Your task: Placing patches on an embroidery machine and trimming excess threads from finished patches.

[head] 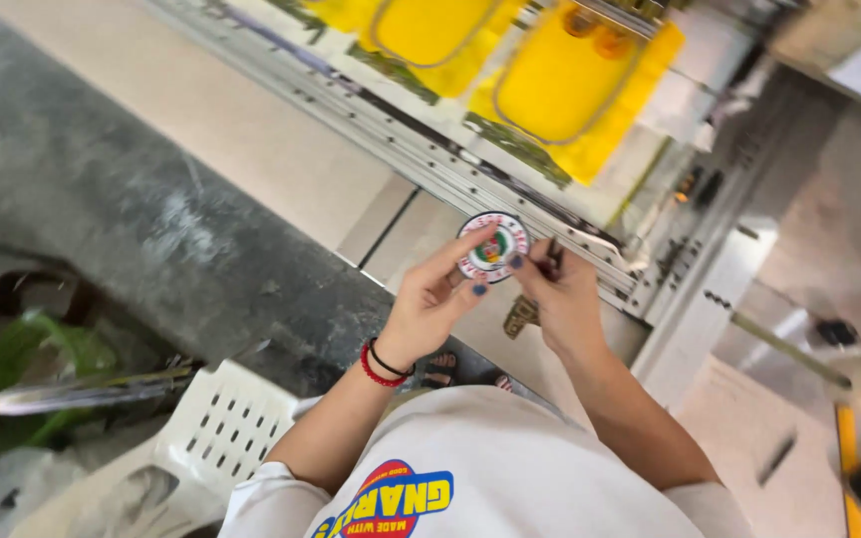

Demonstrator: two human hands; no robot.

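**Right now: round patch held up in both hands**

Both hands sit in front of the chest, above the pale worktable [281, 149]. Left hand [429, 304] pinches the round embroidered patch [493, 247] by its lower left edge, thumb on the face, fingers curled behind. Right hand [562, 299] closes on the patch's right edge and also grips something thin and dark, possibly small snips; view too blurred to be sure. Patch is white-rimmed with a red and green centre, face toward the camera, clear of the table. Behind it: the embroidery machine rail [430, 149] and yellow fabric in hoops [560, 85]. White plastic chair [221, 428] at lower left.

To do it well, I'd say: keep the patch flat between the pinches, grip at the rim only, turn it with the left, keep the tool tip off the stitching.
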